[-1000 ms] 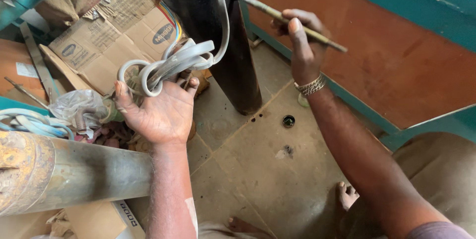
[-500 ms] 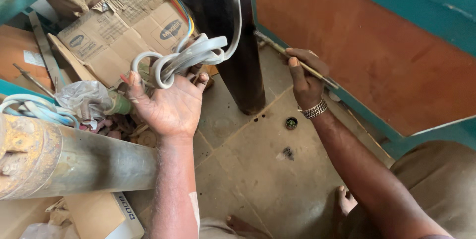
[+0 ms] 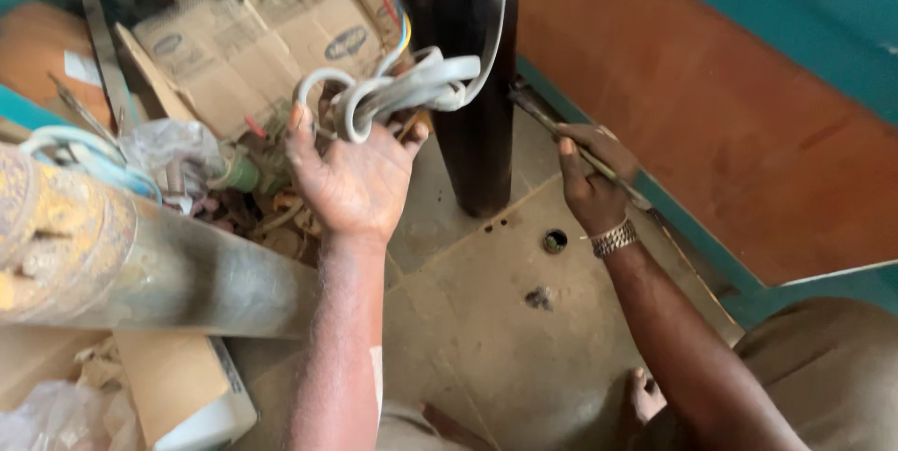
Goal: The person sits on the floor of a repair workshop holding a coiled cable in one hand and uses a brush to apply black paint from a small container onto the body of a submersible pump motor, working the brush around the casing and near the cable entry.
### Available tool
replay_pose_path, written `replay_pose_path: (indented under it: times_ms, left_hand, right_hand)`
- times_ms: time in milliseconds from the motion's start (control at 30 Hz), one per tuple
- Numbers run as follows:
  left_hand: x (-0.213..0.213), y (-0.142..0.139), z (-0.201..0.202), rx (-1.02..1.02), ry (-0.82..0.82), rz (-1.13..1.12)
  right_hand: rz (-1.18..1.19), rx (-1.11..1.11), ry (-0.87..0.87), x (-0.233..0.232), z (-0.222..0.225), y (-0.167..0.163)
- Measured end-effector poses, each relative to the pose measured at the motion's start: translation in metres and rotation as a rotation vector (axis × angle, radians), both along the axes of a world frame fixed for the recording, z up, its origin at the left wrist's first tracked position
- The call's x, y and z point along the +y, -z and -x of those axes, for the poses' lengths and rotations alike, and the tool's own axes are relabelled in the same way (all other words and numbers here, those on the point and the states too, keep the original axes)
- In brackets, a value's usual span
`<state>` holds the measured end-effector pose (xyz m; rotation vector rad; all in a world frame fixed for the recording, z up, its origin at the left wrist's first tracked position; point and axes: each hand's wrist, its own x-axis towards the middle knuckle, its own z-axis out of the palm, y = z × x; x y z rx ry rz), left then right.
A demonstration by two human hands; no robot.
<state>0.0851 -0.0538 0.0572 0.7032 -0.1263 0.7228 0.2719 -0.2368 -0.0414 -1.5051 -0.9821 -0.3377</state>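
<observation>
Gripping the looped grey cable (image 3: 402, 86) in our closed left hand (image 3: 360, 180), we keep it off the black cylinder (image 3: 463, 67) (upright) while our right hand (image 3: 589, 184) clasps the thin rod (image 3: 561, 133) steady.

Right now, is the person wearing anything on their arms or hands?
Both forearms are bare, with no sleeves and no gloves. The right hand has a metal link bracelet around the wrist, silver-grey with a gold tint. The left hand wears no ring, watch or bracelet that shows. The lap at the lower right is covered in tan-brown cloth.
</observation>
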Motion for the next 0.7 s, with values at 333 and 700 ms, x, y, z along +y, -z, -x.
replay_pose_path:
  times_ms: [333,700]
  left_hand:
    - [-0.0005,-0.004,-0.0022,0.014,0.007,-0.036]
    - [0.0015,-0.0036,-0.004,0.028,-0.003,-0.054]
  right_hand:
    - [0.01,-0.134,-0.013,-0.0003,-0.0005,-0.0059]
    - [0.135,-0.203,-0.005,0.0022,0.0042,-0.0017]
